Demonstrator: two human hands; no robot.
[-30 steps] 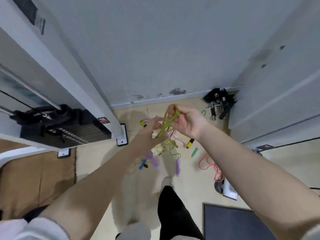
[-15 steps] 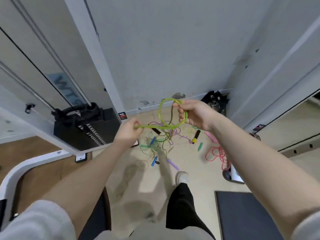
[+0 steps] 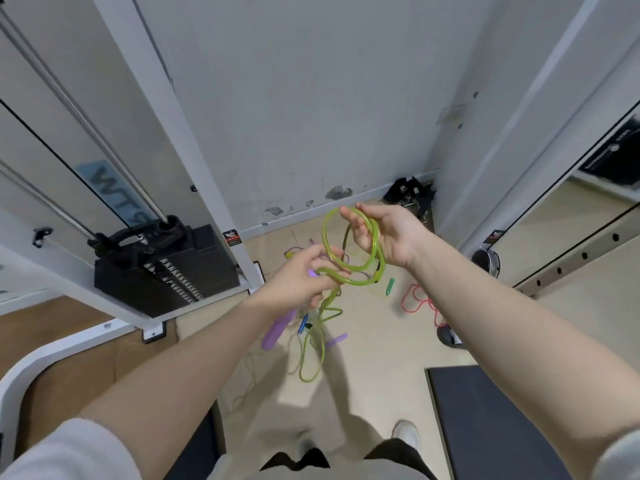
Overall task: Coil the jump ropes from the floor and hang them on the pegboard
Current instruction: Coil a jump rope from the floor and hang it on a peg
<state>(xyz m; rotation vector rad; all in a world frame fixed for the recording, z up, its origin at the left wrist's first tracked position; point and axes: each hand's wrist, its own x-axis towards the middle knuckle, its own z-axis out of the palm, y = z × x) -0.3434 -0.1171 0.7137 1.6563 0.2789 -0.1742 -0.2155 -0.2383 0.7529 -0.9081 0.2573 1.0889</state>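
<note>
We are standing over the floor (image 3: 381, 344), partway through coiling the green rope (image 3: 349, 258). Nearest us, its loose tail is hanging down below our hands, with a purple handle (image 3: 277, 329) dangling beside our left wrist. Our left hand (image 3: 304, 278) is pinching the rope where it feeds upward, fingers curled round it. Our right hand (image 3: 384, 233) is gripping the gathered loops, two or so, held up in the air. We judge this rope about half coiled; the tail is not yet wound in. Beyond, a red rope (image 3: 420, 303) and other tangled ropes are lying uncoiled on the floor near the wall (image 3: 311, 98). No pegboard is showing, so nothing is hung. Compared with half a second ago, a further loop is sitting in our right hand, and our left hand is closer to it.
</note>
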